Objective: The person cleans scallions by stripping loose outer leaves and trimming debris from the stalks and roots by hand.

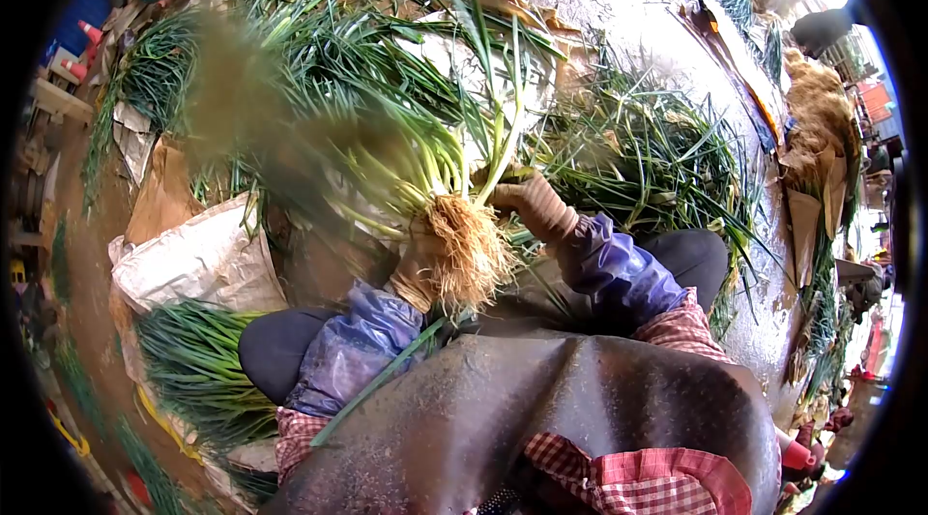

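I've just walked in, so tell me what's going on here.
The person's left hand holds a bunch of green stalks near its root end; the right hand is at the bunch's right side, its exact grip unclear. The pale roots face the apron. More greens lie ahead and to both sides.

No readable text, label, brand, number or sign anywhere in view.

Gripping with left hand in tan fabric glove (411, 273), fingers mostly hidden. Curling right hand in tan fabric glove (537, 206) near and forward of left fingers, wrist bent. Angling forearms in shiny blue-purple plastic sleeves (360, 333) inward behind fingers. Spreading dark-clad knees (278, 351) outside both hands' fingers.
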### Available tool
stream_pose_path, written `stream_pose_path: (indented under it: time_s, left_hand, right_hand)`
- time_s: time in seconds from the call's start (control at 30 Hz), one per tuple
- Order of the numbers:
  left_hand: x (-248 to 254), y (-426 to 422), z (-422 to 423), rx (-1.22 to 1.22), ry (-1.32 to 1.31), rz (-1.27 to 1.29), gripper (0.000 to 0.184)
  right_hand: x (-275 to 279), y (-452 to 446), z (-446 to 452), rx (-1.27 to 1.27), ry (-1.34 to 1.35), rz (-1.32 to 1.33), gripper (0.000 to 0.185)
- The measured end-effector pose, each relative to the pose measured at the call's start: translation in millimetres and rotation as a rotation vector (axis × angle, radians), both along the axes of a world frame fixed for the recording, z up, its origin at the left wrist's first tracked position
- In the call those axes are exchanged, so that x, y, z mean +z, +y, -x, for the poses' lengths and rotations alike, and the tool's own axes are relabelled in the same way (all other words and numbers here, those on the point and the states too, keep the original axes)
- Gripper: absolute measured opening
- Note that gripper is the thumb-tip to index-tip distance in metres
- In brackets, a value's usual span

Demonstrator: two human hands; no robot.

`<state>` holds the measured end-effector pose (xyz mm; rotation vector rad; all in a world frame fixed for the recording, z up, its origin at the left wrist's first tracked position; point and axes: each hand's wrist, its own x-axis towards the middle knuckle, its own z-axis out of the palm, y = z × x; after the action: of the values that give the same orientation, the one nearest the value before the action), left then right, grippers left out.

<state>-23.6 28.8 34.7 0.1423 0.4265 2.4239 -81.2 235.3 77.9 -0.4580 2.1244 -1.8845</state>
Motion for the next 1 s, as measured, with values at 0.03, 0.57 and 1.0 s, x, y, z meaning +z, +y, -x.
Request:
stream_pose_path:
  time_s: [0.03,0.57,1.0]
  left_hand:
    - [-6.5,0.9,4.2,-0.135,-0.153,-0.185,0.049]
    - [-14.8,-3.8,-6.4,0.173,0.010,0.336,0.054]
    - [11.2,13.5,-6.5,0.279,-0.243,0.331,0.041]
  right_hand:
    - [5.6,-5.8,-3.1,-0.117,-0.481,0.327,0.024]
    - [-34.0,2.5,55.4,-0.508,-0.600,0.209,0.016]
    - [-28.7,-10.4,32.4,-0.659,0.248,-0.100,0.009]
